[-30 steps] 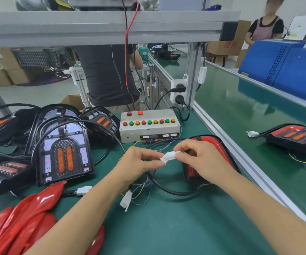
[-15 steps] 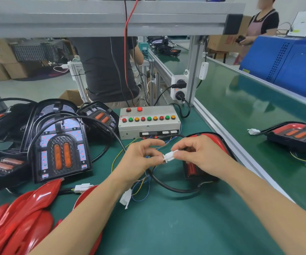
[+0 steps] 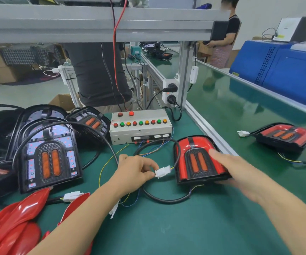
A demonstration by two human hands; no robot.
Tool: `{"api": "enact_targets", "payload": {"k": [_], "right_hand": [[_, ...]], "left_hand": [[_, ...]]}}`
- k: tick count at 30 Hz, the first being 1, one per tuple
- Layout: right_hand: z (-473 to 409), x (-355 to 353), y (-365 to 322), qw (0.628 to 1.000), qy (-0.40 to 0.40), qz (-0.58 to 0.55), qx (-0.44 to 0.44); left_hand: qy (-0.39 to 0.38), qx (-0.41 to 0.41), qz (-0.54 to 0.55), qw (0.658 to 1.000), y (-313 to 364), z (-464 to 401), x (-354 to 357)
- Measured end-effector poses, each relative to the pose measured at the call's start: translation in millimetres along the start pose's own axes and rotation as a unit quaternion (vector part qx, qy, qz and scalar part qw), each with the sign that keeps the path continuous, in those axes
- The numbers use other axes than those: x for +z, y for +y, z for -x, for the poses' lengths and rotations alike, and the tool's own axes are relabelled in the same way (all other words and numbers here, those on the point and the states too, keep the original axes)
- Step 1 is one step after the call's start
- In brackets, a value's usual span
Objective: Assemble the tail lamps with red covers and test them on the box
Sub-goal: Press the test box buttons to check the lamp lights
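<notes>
A tail lamp with a red cover [image 3: 197,159] lies face up on the green mat in front of the white test box [image 3: 141,128] with its row of coloured buttons. My right hand [image 3: 233,172] holds the lamp's right side, fingers over its edge. My left hand [image 3: 135,172] pinches the joined white connector [image 3: 162,172] just left of the lamp; its black cable loops round the mat. Thin coloured wires run from the box toward the connector.
Uncovered lamps [image 3: 47,159] with black cables pile at the left. Loose red covers [image 3: 14,225] lie at the lower left, with a spare white plug [image 3: 72,196] beside them. Another covered lamp [image 3: 284,137] sits on the conveyor to the right. An aluminium frame post [image 3: 183,74] stands behind the box.
My right hand let go of the connector and moved right onto the covered lamp, now fully in view. My left hand keeps the connector, which now looks joined.
</notes>
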State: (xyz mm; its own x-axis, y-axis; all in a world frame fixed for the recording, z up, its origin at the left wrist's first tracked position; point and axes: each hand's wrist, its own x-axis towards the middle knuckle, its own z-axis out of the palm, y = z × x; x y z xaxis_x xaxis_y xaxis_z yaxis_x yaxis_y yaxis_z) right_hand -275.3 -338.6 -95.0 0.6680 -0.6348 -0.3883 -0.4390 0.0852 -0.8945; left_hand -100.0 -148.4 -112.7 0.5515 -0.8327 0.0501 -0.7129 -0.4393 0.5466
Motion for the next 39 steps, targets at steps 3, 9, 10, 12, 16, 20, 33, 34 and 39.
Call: {"api": "enact_targets", "payload": {"k": [3, 9, 10, 12, 16, 20, 33, 34, 39], "right_hand": [[-2, 4, 16, 0.993, -0.003, -0.113, -0.018], [-5, 3, 26, 0.946, 0.047, -0.298, -0.121], [-5, 4, 26, 0.947, 0.032, -0.293, -0.127], [-6, 9, 26, 0.959, 0.008, -0.256, -0.124], [-9, 21, 29, 0.978, -0.017, -0.178, -0.107], [-13, 19, 28, 0.978, -0.04, -0.178, -0.098], [-11, 12, 37, 0.964, -0.103, -0.221, -0.102], [-11, 12, 37, 0.965, -0.102, -0.218, -0.102], [-13, 12, 40, 0.967, -0.088, -0.218, -0.097]], "left_hand": [[0.004, -0.005, -0.042, 0.999, -2, -2, 0], [0.018, -0.018, -0.135, 0.991, -2, -5, 5], [0.014, -0.013, -0.145, 0.989, -1, -6, 5], [0.0, -0.001, -0.118, 0.993, 1, -7, 6], [0.095, -0.021, -0.017, 0.995, -5, -15, -9], [0.196, -0.169, -0.189, 0.947, -30, -35, -43], [0.154, -0.162, -0.396, 0.89, -59, -72, -52], [0.148, -0.166, -0.398, 0.89, -58, -75, -54], [0.14, -0.164, -0.421, 0.881, -60, -79, -56]]}}
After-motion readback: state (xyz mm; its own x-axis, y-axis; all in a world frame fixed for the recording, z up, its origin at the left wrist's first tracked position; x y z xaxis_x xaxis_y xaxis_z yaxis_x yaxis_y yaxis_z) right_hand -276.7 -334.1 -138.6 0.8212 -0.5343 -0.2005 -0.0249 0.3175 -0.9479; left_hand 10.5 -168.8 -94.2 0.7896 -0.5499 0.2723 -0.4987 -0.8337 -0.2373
